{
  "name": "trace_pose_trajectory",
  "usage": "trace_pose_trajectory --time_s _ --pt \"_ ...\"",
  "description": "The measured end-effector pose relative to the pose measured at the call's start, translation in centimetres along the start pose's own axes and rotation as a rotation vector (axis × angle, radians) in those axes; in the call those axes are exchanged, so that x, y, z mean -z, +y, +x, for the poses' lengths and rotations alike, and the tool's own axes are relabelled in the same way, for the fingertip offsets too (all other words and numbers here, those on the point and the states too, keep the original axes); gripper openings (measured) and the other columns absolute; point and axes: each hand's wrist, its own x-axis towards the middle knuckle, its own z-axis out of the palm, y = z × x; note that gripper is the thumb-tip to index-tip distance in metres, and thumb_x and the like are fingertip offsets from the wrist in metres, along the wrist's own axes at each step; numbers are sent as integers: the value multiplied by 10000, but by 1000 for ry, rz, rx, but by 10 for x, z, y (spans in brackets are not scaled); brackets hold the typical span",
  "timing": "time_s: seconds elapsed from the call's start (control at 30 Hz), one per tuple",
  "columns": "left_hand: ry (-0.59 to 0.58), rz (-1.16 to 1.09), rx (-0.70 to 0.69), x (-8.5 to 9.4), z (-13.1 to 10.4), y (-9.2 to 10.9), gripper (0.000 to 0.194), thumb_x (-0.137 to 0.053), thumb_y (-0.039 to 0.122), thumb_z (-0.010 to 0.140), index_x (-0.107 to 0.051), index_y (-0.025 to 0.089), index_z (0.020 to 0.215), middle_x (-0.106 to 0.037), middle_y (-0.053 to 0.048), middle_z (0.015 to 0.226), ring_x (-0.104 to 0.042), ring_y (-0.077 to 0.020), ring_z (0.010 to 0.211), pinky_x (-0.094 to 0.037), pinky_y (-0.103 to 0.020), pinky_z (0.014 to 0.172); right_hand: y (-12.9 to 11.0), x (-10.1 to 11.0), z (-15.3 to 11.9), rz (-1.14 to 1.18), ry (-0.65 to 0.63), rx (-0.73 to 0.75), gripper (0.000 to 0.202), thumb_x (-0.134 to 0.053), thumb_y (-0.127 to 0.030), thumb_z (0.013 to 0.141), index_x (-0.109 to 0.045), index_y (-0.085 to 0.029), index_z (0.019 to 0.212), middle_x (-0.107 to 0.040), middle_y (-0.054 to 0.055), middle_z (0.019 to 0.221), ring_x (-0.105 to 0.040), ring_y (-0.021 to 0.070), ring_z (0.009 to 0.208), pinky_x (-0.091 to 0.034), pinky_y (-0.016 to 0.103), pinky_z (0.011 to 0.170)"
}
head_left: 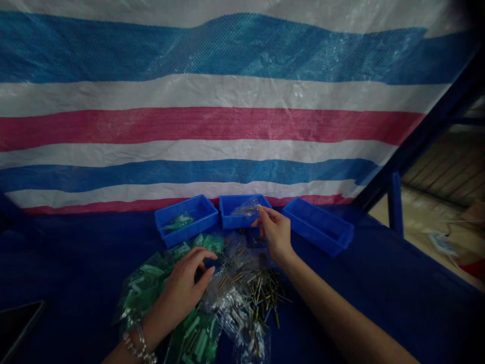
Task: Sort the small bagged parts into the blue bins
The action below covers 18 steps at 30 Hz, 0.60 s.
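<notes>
My right hand pinches the edge of a clear plastic bag at the middle blue bin. Below and left of it, my left hand hovers over the pile with thumb and fingers apart, holding nothing. Green bags with pale pieces lie under and around my left hand. Clear bags lie in the middle, beside a heap of thin metal and brass-coloured pins. The left blue bin has a green bag inside.
Another blue bin stands to the right, angled. A striped plastic sheet hangs behind the dark blue table. A blue metal post rises at the right edge. A dark flat object lies at the lower left.
</notes>
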Motion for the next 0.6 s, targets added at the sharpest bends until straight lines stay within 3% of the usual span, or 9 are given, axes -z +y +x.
trace_pose_trajectory --time_s 0.13,0.27,0.37,0.5,0.6 --pt "-28 -6 -33 -2 -1 -1 168 -409 132 793 -531 203 883 -526 -31 960 -522 -111 653 -434 -280 632 1 5 5 89 39 -91 386 -523 -402 703 -589 -93 925 -663 77 690 -471 83 332 -279 192 305" --pt "-36 -11 -36 -3 -1 -1 176 -401 133 802 -531 207 896 -511 -36 974 -519 -113 665 -435 -291 651 -5 5 9 160 -57 -186 436 -558 -330 684 -529 -97 1052 -648 124 918 -556 104 419 -286 191 314" --pt "-34 -11 -37 -3 -1 -1 177 -397 135 806 -530 207 898 -508 -41 974 -517 -114 666 -434 -297 660 -7 6 11 130 -136 -166 494 -549 -305 692 -467 -99 1133 -606 143 1018 -545 93 408 -280 202 313" --pt "-35 1 -45 -4 -2 -2 189 -398 131 799 -523 214 914 -516 -40 969 -514 -119 674 -434 -297 665 -4 6 6 -111 -142 117 392 -477 -324 752 -482 -136 1096 -655 55 756 -468 81 354 -320 211 357" --pt "-40 33 -42 -4 0 -2 224 -395 134 793 -507 220 967 -533 -33 949 -514 -125 661 -433 -304 667 -3 4 -4 -490 -210 328 221 -477 -354 761 -597 -178 818 -568 -6 512 -513 120 457 -347 212 445"
